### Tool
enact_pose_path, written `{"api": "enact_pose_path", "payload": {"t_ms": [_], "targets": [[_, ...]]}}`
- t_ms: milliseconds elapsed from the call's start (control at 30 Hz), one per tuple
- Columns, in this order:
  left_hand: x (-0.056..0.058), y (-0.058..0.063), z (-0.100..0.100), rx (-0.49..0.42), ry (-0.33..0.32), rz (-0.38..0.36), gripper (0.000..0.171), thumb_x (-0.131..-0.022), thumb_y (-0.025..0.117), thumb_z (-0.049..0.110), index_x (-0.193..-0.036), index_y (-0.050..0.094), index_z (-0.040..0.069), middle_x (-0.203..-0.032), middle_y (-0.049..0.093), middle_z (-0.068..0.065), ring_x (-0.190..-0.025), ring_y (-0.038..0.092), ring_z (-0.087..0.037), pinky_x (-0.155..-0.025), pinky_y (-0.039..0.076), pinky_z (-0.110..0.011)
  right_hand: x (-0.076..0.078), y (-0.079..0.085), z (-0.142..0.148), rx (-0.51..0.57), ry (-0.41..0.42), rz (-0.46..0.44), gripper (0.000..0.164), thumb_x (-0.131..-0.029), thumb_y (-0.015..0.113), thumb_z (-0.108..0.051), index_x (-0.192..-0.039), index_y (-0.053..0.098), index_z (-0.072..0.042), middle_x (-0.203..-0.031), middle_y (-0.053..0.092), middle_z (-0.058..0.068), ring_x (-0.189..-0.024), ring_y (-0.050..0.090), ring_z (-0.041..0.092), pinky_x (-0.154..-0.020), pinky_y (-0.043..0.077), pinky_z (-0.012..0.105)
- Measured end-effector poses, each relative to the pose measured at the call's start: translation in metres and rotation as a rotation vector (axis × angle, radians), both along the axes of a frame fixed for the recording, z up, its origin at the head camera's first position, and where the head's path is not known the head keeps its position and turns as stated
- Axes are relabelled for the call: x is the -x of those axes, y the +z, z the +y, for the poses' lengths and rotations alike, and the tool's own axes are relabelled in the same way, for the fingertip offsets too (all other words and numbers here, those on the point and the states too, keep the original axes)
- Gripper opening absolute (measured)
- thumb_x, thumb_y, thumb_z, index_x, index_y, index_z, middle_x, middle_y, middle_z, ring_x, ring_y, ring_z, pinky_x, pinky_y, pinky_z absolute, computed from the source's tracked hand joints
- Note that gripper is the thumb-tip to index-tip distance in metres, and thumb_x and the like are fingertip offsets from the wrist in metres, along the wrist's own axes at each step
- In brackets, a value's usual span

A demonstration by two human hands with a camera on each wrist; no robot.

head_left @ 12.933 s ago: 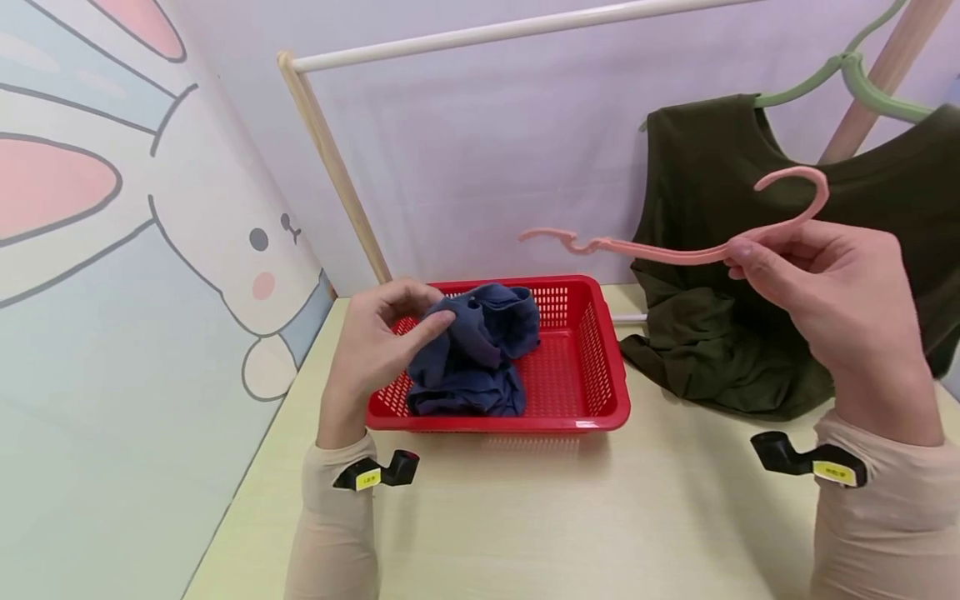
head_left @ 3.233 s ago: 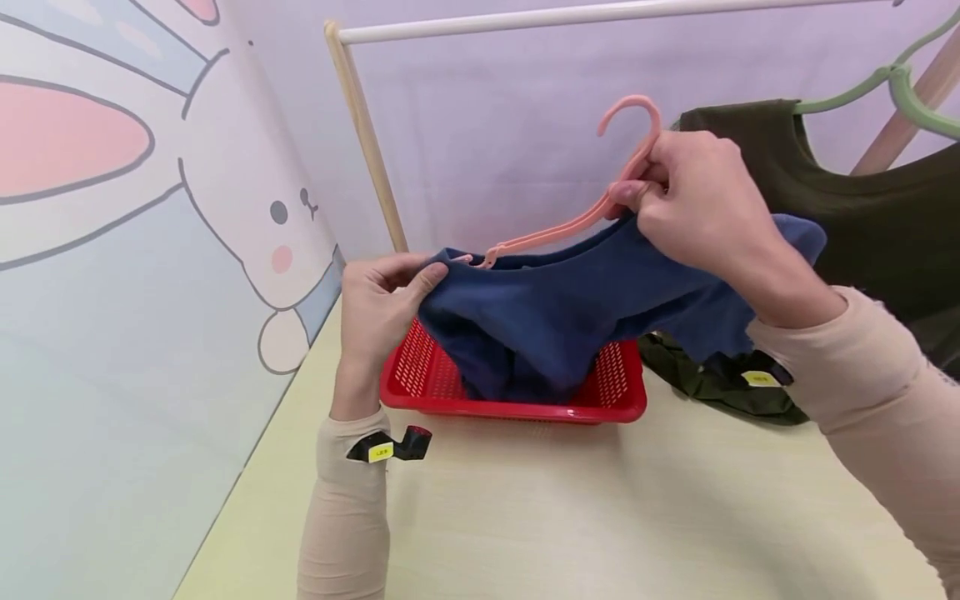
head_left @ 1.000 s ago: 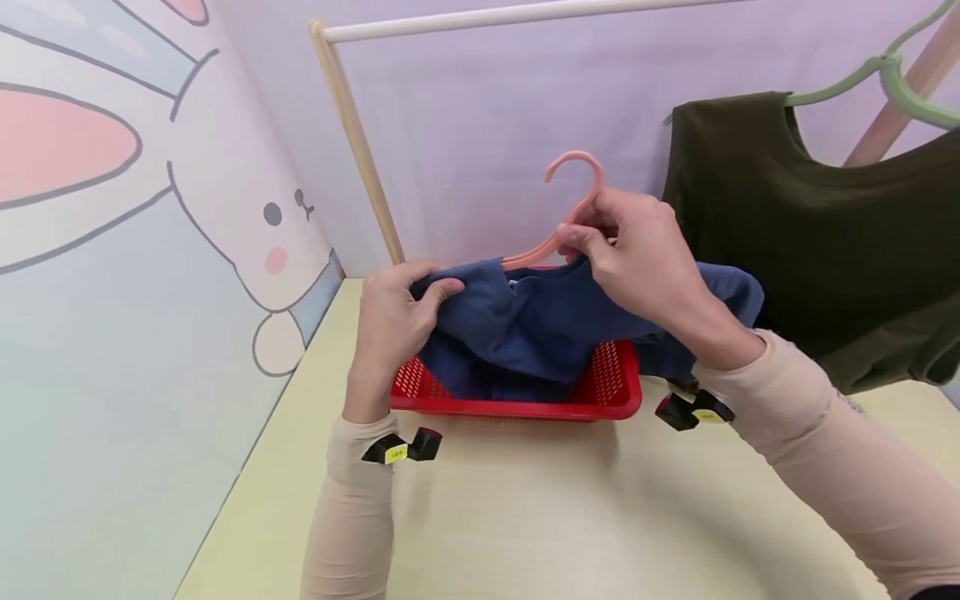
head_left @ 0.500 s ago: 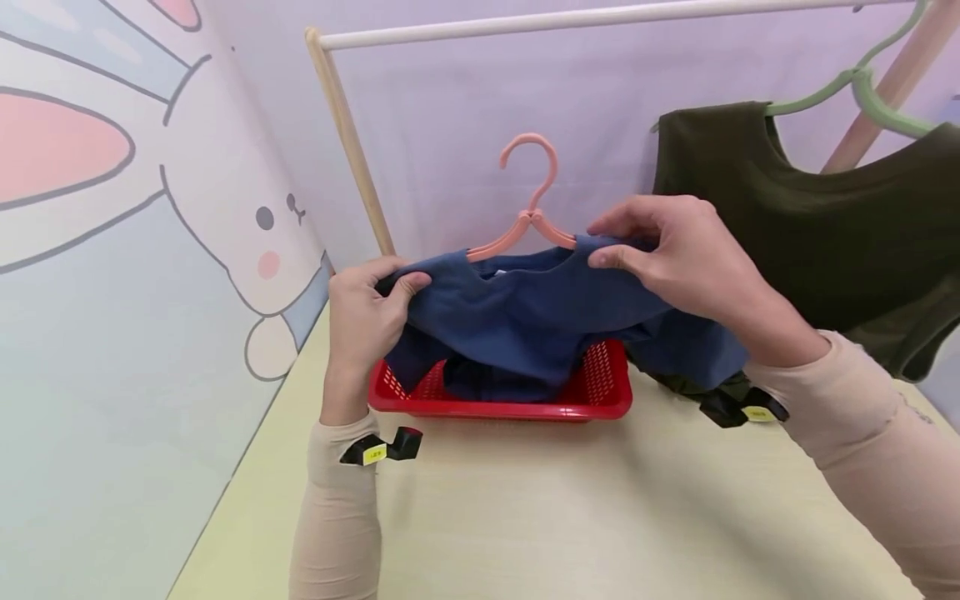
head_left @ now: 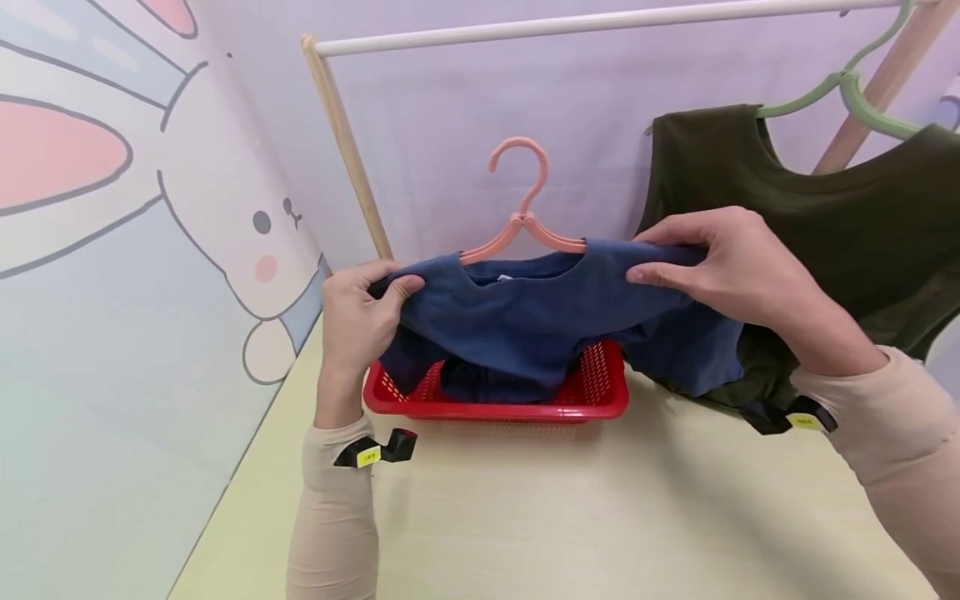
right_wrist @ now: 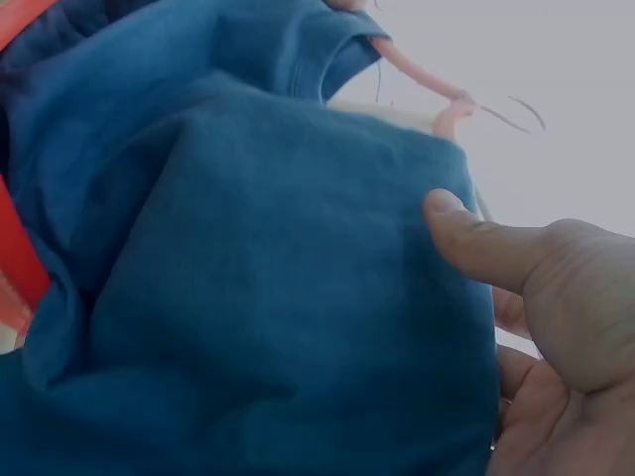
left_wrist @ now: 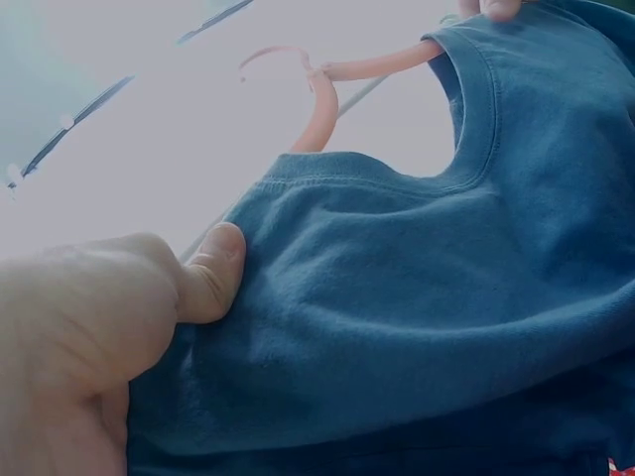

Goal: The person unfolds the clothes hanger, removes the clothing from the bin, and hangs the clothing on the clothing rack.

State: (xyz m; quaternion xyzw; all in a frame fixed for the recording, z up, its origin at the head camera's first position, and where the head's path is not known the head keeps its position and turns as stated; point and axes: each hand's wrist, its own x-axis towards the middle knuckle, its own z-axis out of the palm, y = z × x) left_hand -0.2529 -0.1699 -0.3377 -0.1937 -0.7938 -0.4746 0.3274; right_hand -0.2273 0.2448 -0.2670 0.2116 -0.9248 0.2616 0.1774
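A blue T-shirt (head_left: pixel 525 317) hangs on a pink folding hanger (head_left: pixel 522 225), whose hook and centre stick up out of the neckline. Both arms of the hanger run under the shirt's shoulders. My left hand (head_left: pixel 362 321) pinches the shoulder on the left, thumb in front. At the other shoulder, my right hand (head_left: pixel 738 271) holds the cloth between thumb and fingers. The thumb lies on the front of the sleeve in the right wrist view, with the fingers behind the blue cloth (right_wrist: pixel 278 268). In the left wrist view the neckline shows between the two hands, the hanger rising from it.
Below the shirt stands a red plastic basket (head_left: pixel 495 410) on the pale table (head_left: pixel 525 517). Behind it a rack with a white rail (head_left: pixel 562 27) spans the back. A dark green sleeveless top (head_left: pixel 787 217) on a green hanger (head_left: pixel 870 112) hangs at right.
Earlier my right hand held the hanger and the shirt lay bunched in the basket. The hanger went into the neckline; my right hand let go of it and slid right along the shoulder.
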Motion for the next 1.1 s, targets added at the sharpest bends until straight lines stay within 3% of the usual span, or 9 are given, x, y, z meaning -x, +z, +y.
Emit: {"api": "enact_pose_path", "payload": {"t_ms": [300,567,933,1100], "targets": [[0.001,0.0,0.0,0.009,-0.027,-0.013,0.015,-0.096,0.09,0.017,-0.101,0.087,0.003,-0.094,0.082,-0.015,-0.084,0.073,-0.025,-0.078,0.054,-0.022,0.005,-0.007,0.014,0.079,0.005,-0.074,0.019,-0.096,0.092,-0.03,-0.115,0.088,-0.027,-0.096,0.082,-0.003,-0.083,0.066,0.014,-0.07,0.049,0.019],[-0.001,0.0,0.001,0.025,-0.013,-0.014,0.014,-0.096,0.09,0.016,-0.1,0.087,0.002,-0.095,0.082,-0.015,-0.086,0.074,-0.026,-0.079,0.053,-0.022,0.007,-0.016,0.018,0.182,0.008,-0.188,0.022,-0.096,0.092,-0.026,-0.118,0.089,-0.022,-0.098,0.085,-0.003,-0.087,0.073,0.016,-0.077,0.056,0.017],[-0.003,-0.002,-0.002,0.068,-0.036,-0.068,0.018,-0.096,0.091,0.021,-0.103,0.087,0.005,-0.097,0.082,-0.012,-0.088,0.075,-0.026,-0.082,0.055,-0.027,0.006,-0.022,0.017,0.213,0.004,-0.162,0.008,-0.095,0.092,-0.021,-0.103,0.09,-0.018,-0.088,0.082,0.003,-0.08,0.069,0.018,-0.072,0.054,0.02],[-0.003,-0.002,-0.008,0.095,-0.075,-0.123,0.025,-0.097,0.09,0.029,-0.118,0.088,0.015,-0.109,0.084,-0.005,-0.099,0.076,-0.021,-0.088,0.057,-0.029,0.005,-0.024,0.021,0.232,-0.021,-0.153,0.009,-0.096,0.091,-0.021,-0.104,0.09,-0.016,-0.089,0.082,0.003,-0.081,0.069,0.018,-0.072,0.054,0.02]]}}
